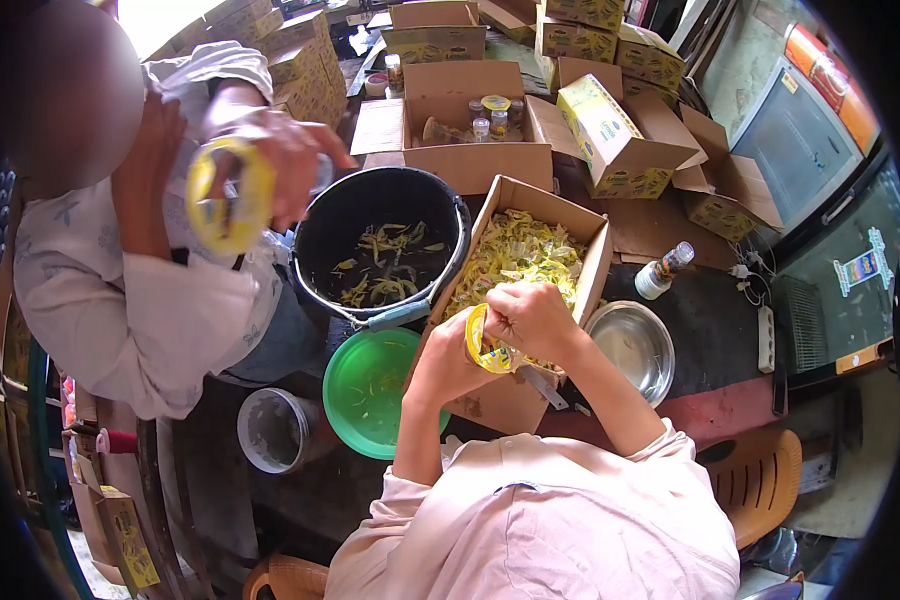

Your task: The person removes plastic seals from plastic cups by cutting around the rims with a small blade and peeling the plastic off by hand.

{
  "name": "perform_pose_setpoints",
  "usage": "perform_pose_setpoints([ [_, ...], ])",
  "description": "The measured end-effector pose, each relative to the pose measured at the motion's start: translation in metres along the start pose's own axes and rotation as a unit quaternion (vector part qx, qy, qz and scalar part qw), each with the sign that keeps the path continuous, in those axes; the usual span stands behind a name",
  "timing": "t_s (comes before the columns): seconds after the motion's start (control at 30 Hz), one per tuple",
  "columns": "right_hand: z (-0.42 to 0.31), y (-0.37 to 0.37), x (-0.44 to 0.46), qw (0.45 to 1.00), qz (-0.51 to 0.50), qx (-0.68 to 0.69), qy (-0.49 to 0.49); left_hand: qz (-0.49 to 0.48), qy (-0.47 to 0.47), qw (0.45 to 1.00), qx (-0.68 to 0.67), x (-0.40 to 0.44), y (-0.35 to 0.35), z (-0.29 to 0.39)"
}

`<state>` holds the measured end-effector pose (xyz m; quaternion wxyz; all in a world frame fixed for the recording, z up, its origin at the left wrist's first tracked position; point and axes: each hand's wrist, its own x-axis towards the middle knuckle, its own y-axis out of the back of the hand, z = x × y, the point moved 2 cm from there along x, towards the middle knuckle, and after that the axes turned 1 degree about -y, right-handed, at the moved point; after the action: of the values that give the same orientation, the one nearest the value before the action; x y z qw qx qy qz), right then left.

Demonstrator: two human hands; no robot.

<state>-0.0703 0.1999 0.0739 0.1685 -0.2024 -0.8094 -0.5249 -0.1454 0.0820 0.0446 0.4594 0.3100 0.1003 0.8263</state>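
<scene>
My left hand [440, 355] is closed around a yellow printed wrapper [482, 345] whose rim curves like an open ring; its exact kind is unclear. My right hand [530, 315] is closed at the wrapper's upper edge, fingertips bunched, and whatever they pinch is hidden. Both hands are over the near end of a cardboard box [598, 255] full of yellow and whitish shreds [515, 255]. A flat metal strip like a blade [542, 388] pokes out below my hands.
A black bucket [315, 235] with some shreds, a green basin [350, 390], a metal bowl [655, 325] and a labelled jar [663, 270] surround the box. On the left, a co-worker's blurred hand [280, 160] holds a yellow ring-shaped item [202, 200]. Open cartons [475, 165] stand behind.
</scene>
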Motion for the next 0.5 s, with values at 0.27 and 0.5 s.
perform_pose_setpoints([
  [0.27, 0.020, -0.003, -0.003, 0.963, 0.118, 0.164, -0.180, 0.101, 0.028, 0.994, -0.012, 0.001, -0.012, -0.005],
  [0.5, 0.025, -0.017, -0.009, 0.911, 0.242, 0.217, -0.255, 0.175, 0.011, 0.984, 0.033, 0.001, -0.020, -0.006],
])
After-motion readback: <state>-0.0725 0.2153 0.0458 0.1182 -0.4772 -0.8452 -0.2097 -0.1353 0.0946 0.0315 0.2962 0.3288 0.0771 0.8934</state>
